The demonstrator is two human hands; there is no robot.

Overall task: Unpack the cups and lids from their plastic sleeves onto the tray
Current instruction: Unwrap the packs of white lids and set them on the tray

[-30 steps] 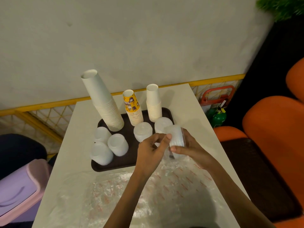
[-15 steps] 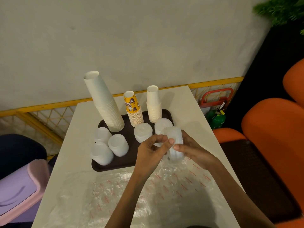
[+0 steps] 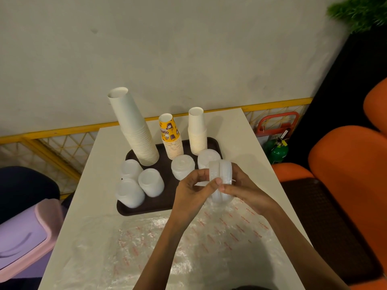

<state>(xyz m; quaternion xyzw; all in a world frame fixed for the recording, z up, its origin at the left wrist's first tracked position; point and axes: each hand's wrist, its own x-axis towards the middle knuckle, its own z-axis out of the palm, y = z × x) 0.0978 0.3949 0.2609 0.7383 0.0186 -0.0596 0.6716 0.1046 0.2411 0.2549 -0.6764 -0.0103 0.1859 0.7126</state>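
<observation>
Tray (image 3: 144, 209), left to right:
- tall white cups (image 3: 136, 132), leaning left
- three lid stacks (image 3: 150, 182) in front of them
- printed cups (image 3: 170, 141)
- short white cups (image 3: 196, 132)
- two more lid stacks (image 3: 182, 169) in front of those

All of these look unwrapped.

Left hand (image 3: 192, 193): fingers curled round the left end of the held lids (image 3: 222, 174), thumb pressed on the front. The held lids lie on their side in the air, over the tray's near right corner and just in front of the rightmost lid stack. Right hand (image 3: 247, 189): cupped round the right end, its thumb meeting the left thumb. Both hands are gripping, neither is free.

Something clear hangs under the stack. Can't tell if it's sleeve or more lids. Empty sleeves (image 3: 188, 237) are spread over the near table (image 3: 236, 126).

My read: this is the last bit of unwrapping, then set-down. To do it well:
- Keep squeezing both ends so the lids don't fan out. They look thin and slippery.
- If plastic is left, hold with the right and peel with the left, pulling toward the body, away from the standing stacks.
- Turn the stack upright before lowering it.
- Aim for the bare patch at the tray's near edge, centre.
- Mind the lid stack right behind the hands; a knock would likely topple it.
</observation>
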